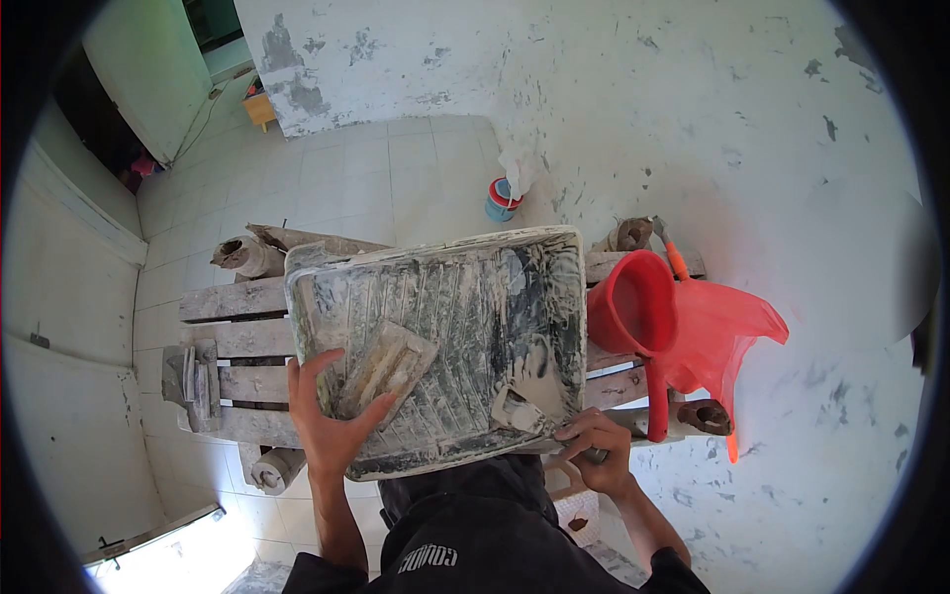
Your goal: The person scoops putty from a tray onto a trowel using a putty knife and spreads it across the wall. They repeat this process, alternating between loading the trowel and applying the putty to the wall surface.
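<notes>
A large paint tray (435, 247), smeared with white plaster, lies across the wooden slats in front of me. My left hand (336, 421) is at its left side, thumb and fingers spread wide around a plaster-coated trowel (391, 371) lying in the tray. The thumb overlaps the trowel's lower edge. At the tray's front right corner my right hand (599, 450) is closed around the handle of a putty knife (522, 411). The knife's blade is inside the tray, against a patch of wet plaster (539, 376).
A red dipper (633, 302) and a red plastic bag (722, 322) sit right of the tray, beside an orange-handled tool (675, 254). Another trowel (201, 384) rests on the slatted bench (252, 339) at left. On the tiled floor stands a blue-and-red container (502, 201) near the patched wall.
</notes>
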{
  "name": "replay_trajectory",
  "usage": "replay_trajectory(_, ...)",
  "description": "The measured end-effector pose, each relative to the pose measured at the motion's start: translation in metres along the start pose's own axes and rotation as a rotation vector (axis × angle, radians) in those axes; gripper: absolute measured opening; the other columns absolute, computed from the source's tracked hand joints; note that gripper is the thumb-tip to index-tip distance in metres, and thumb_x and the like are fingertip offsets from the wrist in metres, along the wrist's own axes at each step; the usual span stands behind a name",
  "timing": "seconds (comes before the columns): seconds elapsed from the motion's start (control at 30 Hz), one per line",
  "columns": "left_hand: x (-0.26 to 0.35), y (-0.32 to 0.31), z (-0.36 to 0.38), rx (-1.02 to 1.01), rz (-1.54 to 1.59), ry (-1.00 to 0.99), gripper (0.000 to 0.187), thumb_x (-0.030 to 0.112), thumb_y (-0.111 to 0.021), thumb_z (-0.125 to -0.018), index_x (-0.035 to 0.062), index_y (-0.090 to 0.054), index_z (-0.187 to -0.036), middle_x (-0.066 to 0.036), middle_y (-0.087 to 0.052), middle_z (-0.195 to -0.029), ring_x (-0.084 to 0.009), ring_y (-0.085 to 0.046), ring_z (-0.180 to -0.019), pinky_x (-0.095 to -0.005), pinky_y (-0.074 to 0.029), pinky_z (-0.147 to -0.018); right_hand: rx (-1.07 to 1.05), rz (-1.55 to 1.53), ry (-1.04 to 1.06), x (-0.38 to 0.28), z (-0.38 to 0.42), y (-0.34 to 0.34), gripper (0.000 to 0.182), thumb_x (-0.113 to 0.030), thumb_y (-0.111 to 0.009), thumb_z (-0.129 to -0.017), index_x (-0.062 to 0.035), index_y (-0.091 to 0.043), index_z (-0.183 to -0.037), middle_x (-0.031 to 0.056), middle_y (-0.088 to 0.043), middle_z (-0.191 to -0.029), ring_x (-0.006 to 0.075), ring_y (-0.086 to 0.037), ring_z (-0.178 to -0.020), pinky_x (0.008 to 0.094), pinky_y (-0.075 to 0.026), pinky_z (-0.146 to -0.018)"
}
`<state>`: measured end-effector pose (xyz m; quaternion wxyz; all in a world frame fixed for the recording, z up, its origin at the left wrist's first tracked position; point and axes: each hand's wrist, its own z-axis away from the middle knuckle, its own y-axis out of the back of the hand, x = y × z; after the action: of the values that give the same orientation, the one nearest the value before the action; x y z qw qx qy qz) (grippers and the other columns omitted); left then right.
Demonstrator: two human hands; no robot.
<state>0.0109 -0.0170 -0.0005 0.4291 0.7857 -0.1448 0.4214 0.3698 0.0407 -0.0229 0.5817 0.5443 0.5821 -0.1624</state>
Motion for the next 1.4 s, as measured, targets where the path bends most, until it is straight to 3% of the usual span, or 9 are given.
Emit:
replay_trajectory(0.2, -0.002, -0.001, -0.002, -0.014, 0.019, 0.001, 0.066, 0.017, -0.089, -0.059, 0.0051, -0.061, -0.117, -0.01, -0.064, -0.114, -0.0308, -0.06, -0.112, -0.0522, -0.021, -0.121, -0.123, -0.009, -0.027, 0.008, -0.001, 0.02, 0.03, 0.019, -0.063, -0.05, -0.0062, -0.066, -0.065, 0.0045, -0.074, -0.091, 0.0248, -0.066, -0.09, 0.0354, -0.052, -0.075)
replay_trajectory(0.27, -0.007, -0.001, -0.002, -0.013, 0.011, -0.059, 0.07, 0.019, -0.094, -0.057, 0.0073, -0.062, -0.118, -0.016, -0.058, -0.115, -0.0352, -0.057, -0.109, -0.0453, -0.045, -0.095, -0.154, 0.056, -0.032, 0.008, -0.009, 0.024, 0.027, 0.018, -0.065, -0.053, -0.0076, -0.066, -0.061, 0.0044, -0.074, -0.089, 0.0239, -0.065, -0.089, 0.0352, -0.052, -0.078)
replay_trajectory(0.5, -0.005, -0.002, -0.002, 0.0, 0.002, -0.074, 0.07, 0.019, -0.094, -0.057, 0.0076, -0.062, -0.118, -0.016, -0.058, -0.115, -0.0351, -0.057, -0.108, -0.0452, -0.046, -0.094, -0.149, 0.033, 0.044, -0.01, -0.032, 0.023, 0.028, 0.019, -0.059, -0.048, -0.0059, -0.06, -0.061, 0.0037, -0.075, -0.09, 0.0259, -0.064, -0.091, 0.0352, -0.052, -0.076)
replay_trajectory(0.57, 0.0, 0.0, -0.002, -0.019, 0.003, -0.002, 0.066, 0.018, -0.089, -0.059, 0.0045, -0.062, -0.117, -0.01, -0.064, -0.115, -0.0309, -0.06, -0.112, -0.0529, -0.022, -0.121, -0.165, -0.021, -0.016, 0.003, -0.026, 0.02, 0.026, 0.018, -0.059, -0.048, -0.0051, -0.059, -0.06, 0.0046, -0.075, -0.09, 0.0262, -0.064, -0.092, 0.0356, -0.051, -0.078)
replay_trajectory(0.6, 0.0, -0.001, -0.002, -0.015, 0.004, 0.0, 0.066, 0.018, -0.089, -0.059, 0.0045, -0.062, -0.117, -0.01, -0.064, -0.115, -0.0309, -0.06, -0.112, -0.0529, -0.022, -0.121, -0.168, -0.02, -0.013, 0.01, -0.024, 0.021, 0.026, 0.018, -0.059, -0.048, -0.0051, -0.059, -0.06, 0.0046, -0.075, -0.09, 0.0262, -0.064, -0.092, 0.0356, -0.051, -0.078)
replay_trajectory(0.67, -0.004, -0.001, -0.003, -0.005, 0.018, -0.051, 0.07, 0.019, -0.094, -0.057, 0.0078, -0.062, -0.118, -0.016, -0.057, -0.113, -0.0352, -0.057, -0.108, -0.0453, -0.046, -0.093, -0.164, -0.084, -0.059, 0.019, -0.018, 0.026, 0.025, 0.019, -0.059, -0.05, -0.0047, -0.058, -0.06, 0.0051, -0.075, -0.09, 0.0261, -0.063, -0.093, 0.0362, -0.051, -0.081)
replay_trajectory(1.07, -0.006, 0.0, -0.001, -0.006, -0.033, -0.097, 0.068, 0.019, -0.094, -0.058, 0.007, -0.062, -0.117, -0.015, -0.06, -0.115, -0.0358, -0.057, -0.109, -0.0461, -0.045, -0.097, -0.131, -0.038, -0.063, 0.02, -0.029, 0.029, 0.028, 0.018, -0.069, -0.059, -0.0049, -0.054, -0.058, 0.0058, -0.075, -0.09, 0.0246, -0.064, -0.091, 0.0354, -0.05, -0.082)
replay_trajectory(1.27, -0.003, 0.0, -0.001, -0.009, 0.021, -0.038, 0.069, 0.019, -0.094, -0.058, 0.0073, -0.062, -0.118, -0.016, -0.059, -0.116, -0.0361, -0.056, -0.111, -0.0461, -0.045, -0.096, -0.1, -0.058, -0.075, 0.0, -0.034, 0.028, 0.03, 0.018, -0.07, -0.062, -0.0049, -0.052, -0.058, 0.0073, -0.074, -0.09, 0.0248, -0.065, -0.09, 0.0361, -0.049, -0.083)
replay_trajectory(1.4, -0.006, 0.0, -0.001, -0.009, -0.035, -0.111, 0.069, 0.02, -0.094, -0.058, 0.0075, -0.062, -0.118, -0.017, -0.059, -0.116, -0.0365, -0.056, -0.112, -0.046, -0.045, -0.096, -0.118, -0.042, -0.068, 0.007, -0.031, 0.027, 0.03, 0.018, -0.07, -0.063, -0.0055, -0.052, -0.059, 0.007, -0.074, -0.09, 0.0245, -0.065, -0.09, 0.0363, -0.049, -0.083)
